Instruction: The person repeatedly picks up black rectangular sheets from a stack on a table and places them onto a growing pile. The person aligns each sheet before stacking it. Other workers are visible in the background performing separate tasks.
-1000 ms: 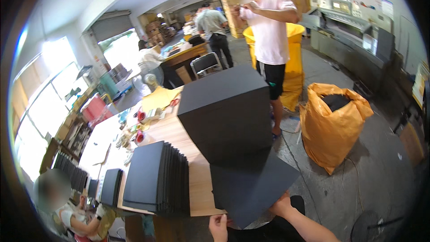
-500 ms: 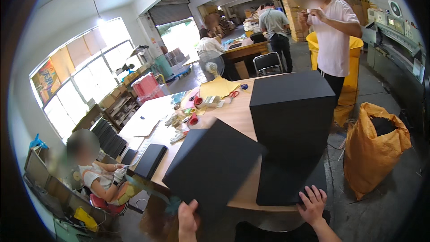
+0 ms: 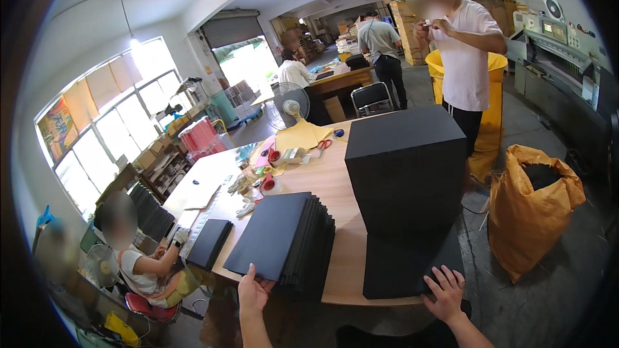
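A fanned stack of black boards (image 3: 269, 232) lies on the wooden table in front of me. My left hand (image 3: 255, 291) is at its near edge, thumb up against the top board and fingers curled below, gripping that edge. To the right, a low pile of black boards (image 3: 406, 264) lies at the table's front corner. My right hand (image 3: 445, 291) rests on its near right corner, fingers spread. Directly behind that pile rises a tall black stack (image 3: 406, 180), its top higher than the rest. Its separate layers are hard to make out.
Tape rolls (image 3: 269, 183), red scissors (image 3: 324, 144) and yellow paper (image 3: 303, 134) lie farther back. A smaller black stack (image 3: 210, 243) sits left, beside a seated person (image 3: 145, 270). Another person (image 3: 465, 51) stands beyond the tall stack. An orange sack (image 3: 532, 219) stands on the floor at right.
The black board that was tilted in my left hand now lies flat on the fanned stack. My left hand has moved slightly left and up; my right hand stays on the low pile.
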Motion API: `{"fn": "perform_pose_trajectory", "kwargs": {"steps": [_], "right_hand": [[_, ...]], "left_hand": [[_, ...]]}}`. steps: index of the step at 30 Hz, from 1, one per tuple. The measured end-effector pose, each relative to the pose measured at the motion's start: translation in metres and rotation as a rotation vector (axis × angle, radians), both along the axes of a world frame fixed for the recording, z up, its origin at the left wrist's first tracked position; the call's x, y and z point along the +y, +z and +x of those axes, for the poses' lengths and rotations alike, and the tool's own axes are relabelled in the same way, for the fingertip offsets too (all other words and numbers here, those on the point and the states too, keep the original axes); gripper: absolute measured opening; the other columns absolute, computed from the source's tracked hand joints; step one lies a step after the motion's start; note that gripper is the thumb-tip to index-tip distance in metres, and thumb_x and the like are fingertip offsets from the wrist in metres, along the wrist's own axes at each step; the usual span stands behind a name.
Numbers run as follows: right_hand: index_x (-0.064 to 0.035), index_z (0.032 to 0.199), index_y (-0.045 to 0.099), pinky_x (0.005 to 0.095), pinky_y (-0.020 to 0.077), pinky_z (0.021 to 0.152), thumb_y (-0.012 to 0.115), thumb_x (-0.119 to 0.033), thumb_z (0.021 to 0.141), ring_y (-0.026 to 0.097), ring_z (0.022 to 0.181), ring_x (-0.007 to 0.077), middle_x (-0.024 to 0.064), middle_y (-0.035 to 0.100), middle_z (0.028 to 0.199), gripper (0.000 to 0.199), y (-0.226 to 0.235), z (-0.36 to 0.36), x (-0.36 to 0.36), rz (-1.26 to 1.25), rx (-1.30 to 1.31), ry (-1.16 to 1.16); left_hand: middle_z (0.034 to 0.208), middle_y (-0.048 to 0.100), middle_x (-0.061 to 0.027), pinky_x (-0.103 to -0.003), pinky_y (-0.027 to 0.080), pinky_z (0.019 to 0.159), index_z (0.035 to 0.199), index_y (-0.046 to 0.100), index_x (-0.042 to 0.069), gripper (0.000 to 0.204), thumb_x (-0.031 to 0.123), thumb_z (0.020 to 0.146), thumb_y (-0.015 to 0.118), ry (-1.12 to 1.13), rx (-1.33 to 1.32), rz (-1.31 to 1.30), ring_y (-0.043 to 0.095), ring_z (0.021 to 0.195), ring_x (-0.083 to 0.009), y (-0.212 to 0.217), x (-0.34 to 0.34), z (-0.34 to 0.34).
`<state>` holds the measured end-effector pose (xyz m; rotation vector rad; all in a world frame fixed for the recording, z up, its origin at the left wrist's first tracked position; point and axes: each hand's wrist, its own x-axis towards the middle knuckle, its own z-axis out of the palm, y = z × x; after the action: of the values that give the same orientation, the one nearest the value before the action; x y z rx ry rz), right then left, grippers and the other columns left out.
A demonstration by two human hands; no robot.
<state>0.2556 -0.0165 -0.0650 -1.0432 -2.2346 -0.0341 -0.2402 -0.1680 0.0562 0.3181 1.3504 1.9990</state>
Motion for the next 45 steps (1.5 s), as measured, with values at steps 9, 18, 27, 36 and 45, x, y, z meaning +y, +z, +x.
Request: {"fn": "perform_pose_trajectory", "kwargs": {"steps": [9,18,27,36,45], "right_hand": [[0.0008,0.122,0.069,0.0503,0.0403,0.120,0.071,-0.012,0.088,0.051,0.144,0.0427,0.0225,0.062,0.144,0.036,0.008,0.034,-0.005,-0.271,0.667,-0.140],[0.0008,0.091,0.068,0.0362,0.0576,0.074,0.083,-0.027,0.093,0.073,0.078,0.0236,0.0146,0.074,0.084,0.032,0.002,0.064,0.014,-0.639,0.593,-0.346],[-0.0013,0.089,0.069,0.0494,0.0564,0.075,0.069,-0.044,0.101,0.071,0.081,0.0431,0.0205,0.073,0.082,0.045,0.019,0.076,0.021,-0.731,0.207,-0.296],[-0.0068,0.081,0.053,0.0354,0.0500,0.052,0.066,-0.034,0.105,0.066,0.058,0.0195,0.0044,0.063,0.067,0.039,0.050,0.016,0.041,-0.203,0.160,-0.406],[-0.0115,0.080,0.053,0.0234,0.0466,0.052,0.069,-0.025,0.105,0.064,0.060,0.0105,0.0011,0.062,0.069,0.033,0.062,0.012,0.058,-1.092,1.245,-0.033]], "left_hand": [[0.057,0.062,-0.0079,-0.028,0.041,0.038,0.078,0.060,0.008,0.060,0.056,0.111,0.051,-0.039,0.433,-0.450,0.055,0.040,-0.0167,0.010,-0.049,0.010],[0.096,0.076,-0.0083,-0.029,0.058,0.078,0.116,0.076,0.005,0.020,0.019,0.102,0.074,-0.938,0.920,-0.094,0.073,0.087,-0.0162,-0.033,0.127,0.253],[0.086,0.072,-0.0077,-0.035,0.057,0.067,0.105,0.080,0.009,0.016,0.021,0.094,0.080,-0.943,1.253,0.172,0.071,0.073,-0.0239,-0.089,0.187,0.262],[0.100,0.075,-0.0119,-0.034,0.058,0.073,0.108,0.079,0.004,0.016,0.009,0.093,0.080,-0.985,1.121,0.063,0.073,0.082,-0.0229,-0.078,0.183,0.270],[0.122,0.071,-0.0132,-0.038,0.058,0.097,0.114,0.081,0.007,0.056,0.035,0.070,0.100,-0.978,1.149,0.289,0.072,0.112,-0.0291,-0.080,0.185,0.260]]}}
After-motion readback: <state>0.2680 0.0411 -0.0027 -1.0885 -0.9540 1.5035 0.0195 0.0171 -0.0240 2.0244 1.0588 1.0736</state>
